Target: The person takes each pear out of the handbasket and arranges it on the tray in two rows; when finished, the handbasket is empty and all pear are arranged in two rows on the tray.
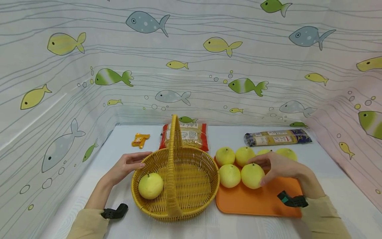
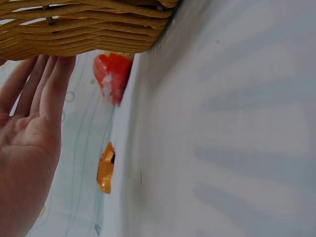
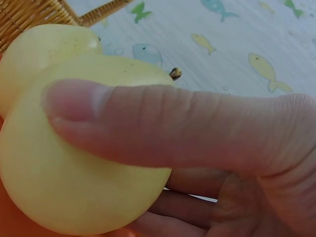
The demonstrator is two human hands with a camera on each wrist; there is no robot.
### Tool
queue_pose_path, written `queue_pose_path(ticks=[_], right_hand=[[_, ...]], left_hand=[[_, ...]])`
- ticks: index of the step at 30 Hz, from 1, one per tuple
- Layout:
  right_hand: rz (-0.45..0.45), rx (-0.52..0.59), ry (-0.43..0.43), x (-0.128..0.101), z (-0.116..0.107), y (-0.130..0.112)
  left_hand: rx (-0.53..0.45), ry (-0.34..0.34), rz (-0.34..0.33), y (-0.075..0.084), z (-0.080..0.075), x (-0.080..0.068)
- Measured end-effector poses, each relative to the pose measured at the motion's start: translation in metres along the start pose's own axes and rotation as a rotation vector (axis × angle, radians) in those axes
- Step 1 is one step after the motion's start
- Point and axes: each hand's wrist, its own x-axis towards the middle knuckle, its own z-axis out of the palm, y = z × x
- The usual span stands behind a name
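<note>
Right hand point(image 1: 280, 167) grasping pear point(image 1: 252, 175) on tray point(image 1: 256, 202); left hand point(image 1: 126, 166) relaxed, touching basket point(image 1: 179, 199) rim.

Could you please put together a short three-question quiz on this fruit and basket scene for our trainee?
1. True or false: the wicker basket already holds one yellow fruit.
2. Which hand grips a fruit on the orange tray? A) left hand B) right hand
3. Fill in: the left hand's fingers rest against the basket's ____.

Key
1. True.
2. B; it grips the front right fruit.
3. Rim, on its outer left side.
</note>
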Motion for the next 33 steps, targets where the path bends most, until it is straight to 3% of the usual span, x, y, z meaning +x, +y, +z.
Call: queue_pose_path(ticks=[18,25,33], right_hand=[[-0.037,-0.024,-0.108,0.0001,0.0025,0.0072],[0.006,-0.131,-0.098,-0.0025,0.0027,0.003],[0.075,-0.084,-0.056,-0.0015,0.0041,-0.0002]], left_hand=[[0.014,0.017,-0.009,0.0016,0.0013,0.0],[0.014,0.018,-0.005,0.0006,0.0012,-0.0007],[0.015,0.017,-0.004,0.0015,0.0014,0.0001]])
